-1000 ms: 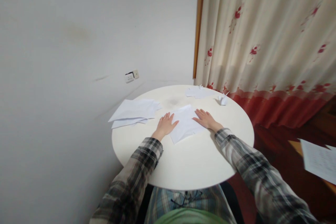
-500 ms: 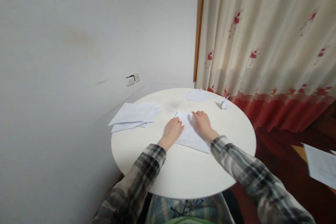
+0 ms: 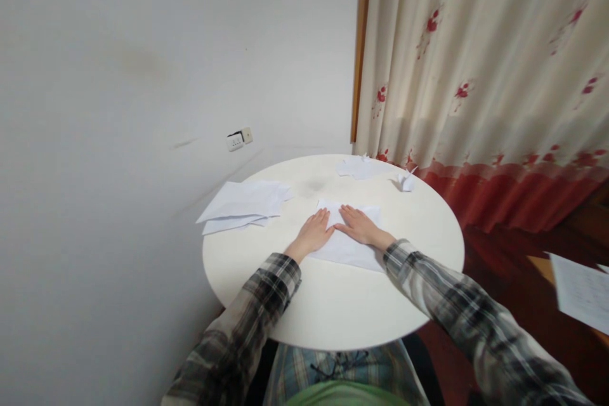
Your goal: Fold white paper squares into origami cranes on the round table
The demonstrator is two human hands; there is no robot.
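Note:
A white sheet of paper (image 3: 354,252) lies flat near the middle of the round white table (image 3: 333,304). My left hand (image 3: 315,232) rests on its left part, fingers stretched out flat. My right hand (image 3: 358,226) lies palm down on the sheet beside it, fingers extended, the fingertips of both hands nearly touching. Neither hand holds anything. Both arms wear plaid sleeves.
A loose stack of white sheets (image 3: 242,203) sits at the table's left edge. More crumpled paper (image 3: 356,167) and a small folded paper figure (image 3: 405,180) are at the far side. A flowered curtain (image 3: 480,76) hangs right; a printed sheet (image 3: 578,292) lies at the right edge.
The sheet has turned from a slanted lie to lying wide across the table. Both hands have come together from its two sides and now press flat on its middle.

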